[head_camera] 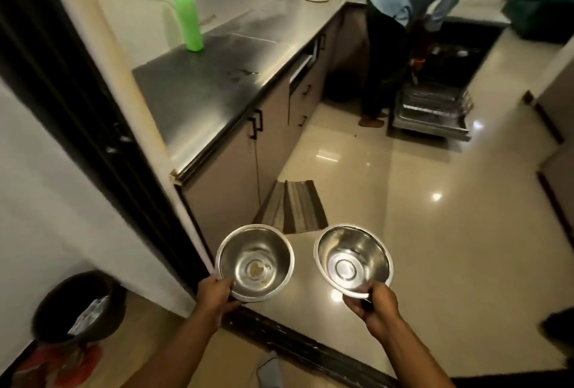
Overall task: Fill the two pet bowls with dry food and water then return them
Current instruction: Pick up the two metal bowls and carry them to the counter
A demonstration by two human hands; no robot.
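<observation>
I have a steel bowl in each hand, both carried in the air over the kitchen doorway, nothing under them but floor. My left hand (216, 293) pinches the near rim of the left bowl (254, 262), thumb over the lip and fingers curled beneath; my right hand (377, 302) pinches the near rim of the right bowl (353, 260) the same way. They look light, thin and stiff, so a rim pinch carries them empty, but polished steel is slippery, and I judge that once filled, especially with water, each will want fingers spread under its base. Both mouths face up, tipped slightly toward me; being round, they have no long axis to speak of. The left bowl shows a faint residue at its bottom. Ahead on the left runs the worktop (217, 89), a green bottle (187, 16) standing toward its back edge.
</observation>
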